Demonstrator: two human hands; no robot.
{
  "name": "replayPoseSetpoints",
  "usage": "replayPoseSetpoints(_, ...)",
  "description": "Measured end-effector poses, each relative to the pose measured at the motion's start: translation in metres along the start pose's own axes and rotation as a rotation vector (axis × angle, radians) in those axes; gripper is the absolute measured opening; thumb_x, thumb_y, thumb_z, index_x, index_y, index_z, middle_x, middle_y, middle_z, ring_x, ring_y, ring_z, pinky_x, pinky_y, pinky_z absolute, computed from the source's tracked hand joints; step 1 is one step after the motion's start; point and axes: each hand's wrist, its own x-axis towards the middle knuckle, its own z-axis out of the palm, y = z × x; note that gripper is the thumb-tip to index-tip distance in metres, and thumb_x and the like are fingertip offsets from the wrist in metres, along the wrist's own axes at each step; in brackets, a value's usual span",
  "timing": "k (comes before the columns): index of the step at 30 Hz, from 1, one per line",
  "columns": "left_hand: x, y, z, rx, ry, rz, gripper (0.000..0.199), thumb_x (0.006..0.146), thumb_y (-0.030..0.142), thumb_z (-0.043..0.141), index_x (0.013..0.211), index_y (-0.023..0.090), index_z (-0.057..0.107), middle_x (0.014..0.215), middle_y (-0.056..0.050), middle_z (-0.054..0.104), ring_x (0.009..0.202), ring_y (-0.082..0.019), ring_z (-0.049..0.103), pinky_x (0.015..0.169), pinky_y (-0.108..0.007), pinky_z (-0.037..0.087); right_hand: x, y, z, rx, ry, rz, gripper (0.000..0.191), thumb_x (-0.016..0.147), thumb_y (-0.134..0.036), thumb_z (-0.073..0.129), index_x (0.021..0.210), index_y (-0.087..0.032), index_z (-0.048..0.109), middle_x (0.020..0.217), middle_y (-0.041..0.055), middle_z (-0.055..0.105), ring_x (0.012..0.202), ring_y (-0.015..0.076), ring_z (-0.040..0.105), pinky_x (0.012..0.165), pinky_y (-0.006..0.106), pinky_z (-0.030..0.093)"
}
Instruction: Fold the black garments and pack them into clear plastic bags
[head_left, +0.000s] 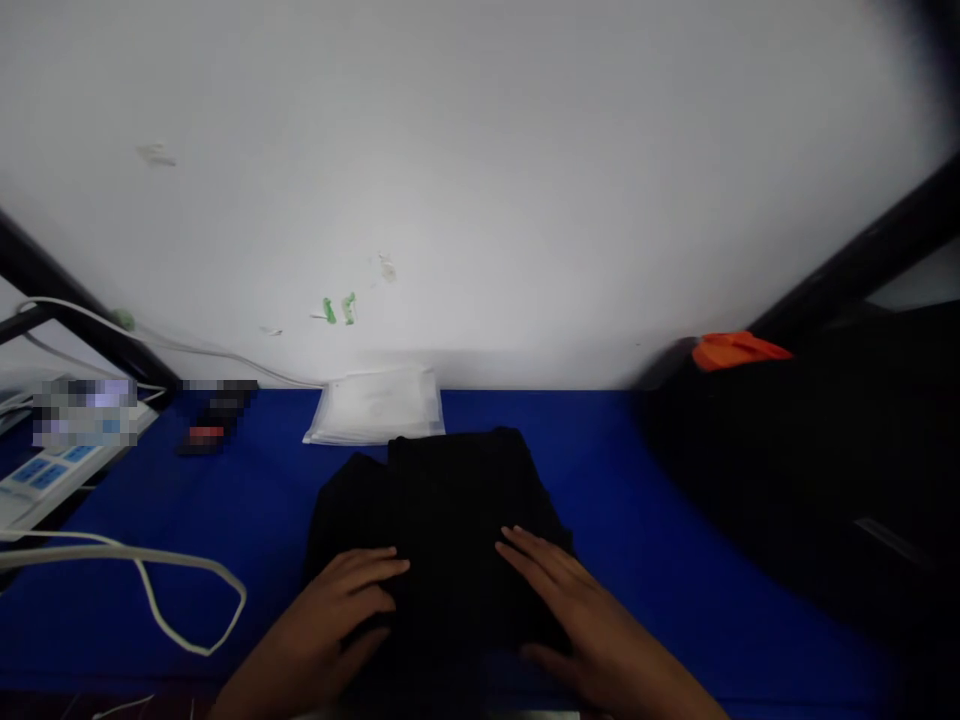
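Observation:
A folded black cloth item [457, 510], which looks like a garment, lies on the blue surface in front of me. My left hand [337, 615] rests on its left part with the fingers stretched out. On its right part lies my right hand [566, 600], fingers spread and flat, the thumb apart. Neither hand grips the fabric. The garment's near edge is dark and hard to make out.
Behind the garment sits a flat white packet [379, 405] against the wall. A white power strip [56, 465] and a looping white cable [191, 565] are at the left. A large black object [810, 470] with an orange piece [739, 350] stands right.

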Motion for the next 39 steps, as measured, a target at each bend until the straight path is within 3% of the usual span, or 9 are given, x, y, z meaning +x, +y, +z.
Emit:
replayPoseSetpoints(3,0.008,0.003,-0.012,-0.004,0.068,-0.06,0.021,0.094,0.026,0.049,0.109,0.029,0.064,0.121,-0.003,0.068,0.115,-0.021,0.06,0.1,-0.036,0.049,-0.001,0.0,-0.007,0.006,0.018,0.021,0.05,0.081,-0.02,0.065,0.129,-0.033,0.059,0.146,0.0054,0.049,0.133,0.0293,0.046,0.107,0.049,0.044)
replayPoseSetpoints(7,0.031,0.007,-0.026,0.031,0.214,-0.248,0.024,0.097,0.033,0.042,0.111,0.028,0.062,0.106,-0.002,0.071,0.097,-0.02,0.067,0.086,-0.033,0.053,0.014,0.0,-0.034,0.043,0.045,0.041,0.019,0.093,-0.032,0.054,0.107,-0.029,0.067,0.113,0.0067,0.07,0.101,0.0251,0.067,0.086,0.04,0.054)
replayPoseSetpoints(10,0.053,0.004,-0.034,0.106,0.284,-0.305,0.023,0.094,0.027,0.046,0.113,0.027,0.059,0.11,-0.002,0.068,0.1,-0.02,0.065,0.088,-0.033,0.051,0.037,0.003,-0.058,0.099,0.085,0.005,0.021,0.096,-0.039,0.048,0.096,-0.027,0.066,0.09,0.0034,0.071,0.08,0.0206,0.067,0.073,0.033,0.052)
replayPoseSetpoints(14,0.086,-0.004,-0.044,0.209,0.166,-0.365,0.033,0.085,0.02,0.058,0.118,0.025,0.055,0.113,-0.005,0.063,0.101,-0.021,0.063,0.082,-0.032,0.05,0.077,0.017,-0.074,0.03,0.115,-0.016,0.02,0.096,-0.034,0.046,0.09,-0.025,0.063,0.084,0.0015,0.068,0.074,0.0189,0.063,0.068,0.03,0.048)
replayPoseSetpoints(18,0.123,-0.014,-0.044,0.358,0.228,-0.378,0.038,0.09,0.034,0.057,0.125,0.02,0.051,0.124,-0.012,0.055,0.111,-0.027,0.056,0.083,-0.035,0.05,0.112,0.034,-0.065,-0.229,0.218,-0.03,0.018,0.094,-0.028,0.047,0.1,-0.022,0.063,0.095,0.0075,0.066,0.087,0.0239,0.061,0.077,0.036,0.049)
replayPoseSetpoints(22,0.143,-0.027,-0.038,0.47,0.216,-0.3,0.029,0.087,0.026,0.06,0.115,0.018,0.057,0.117,-0.012,0.057,0.11,-0.028,0.054,0.085,-0.037,0.048,0.13,0.047,-0.051,-0.429,0.379,-0.073,0.03,0.094,-0.026,0.048,0.119,-0.015,0.059,0.118,0.016,0.059,0.108,0.0302,0.054,0.094,0.045,0.044)
replayPoseSetpoints(31,0.097,-0.009,-0.036,0.287,0.472,-0.008,0.014,0.085,0.012,0.052,0.094,0.021,0.057,0.111,-0.008,0.062,0.107,-0.024,0.055,0.092,-0.04,0.044,0.1,0.04,-0.061,-0.233,0.471,-0.156,0.014,0.094,-0.025,0.047,0.094,-0.021,0.061,0.122,0.0141,0.059,0.113,0.0292,0.053,0.095,0.049,0.045)
replayPoseSetpoints(36,0.053,0.015,-0.026,0.079,0.192,0.097,0.007,0.087,0.02,0.056,0.092,0.023,0.06,0.095,-0.003,0.067,0.096,-0.02,0.06,0.091,-0.037,0.045,0.051,0.025,-0.061,-0.032,0.267,-0.169,0.018,0.091,-0.032,0.056,0.075,-0.024,0.059,0.116,0.0093,0.064,0.108,0.027,0.058,0.092,0.047,0.048)
replayPoseSetpoints(39,0.046,0.002,-0.019,0.074,0.432,0.004,0.013,0.09,0.028,0.056,0.101,0.024,0.061,0.099,-0.005,0.067,0.099,-0.022,0.06,0.092,-0.038,0.047,0.041,0.028,-0.052,0.004,0.254,-0.176,0.032,0.093,-0.031,0.055,0.063,-0.022,0.054,0.1,0.0078,0.069,0.097,0.0245,0.062,0.085,0.044,0.049)
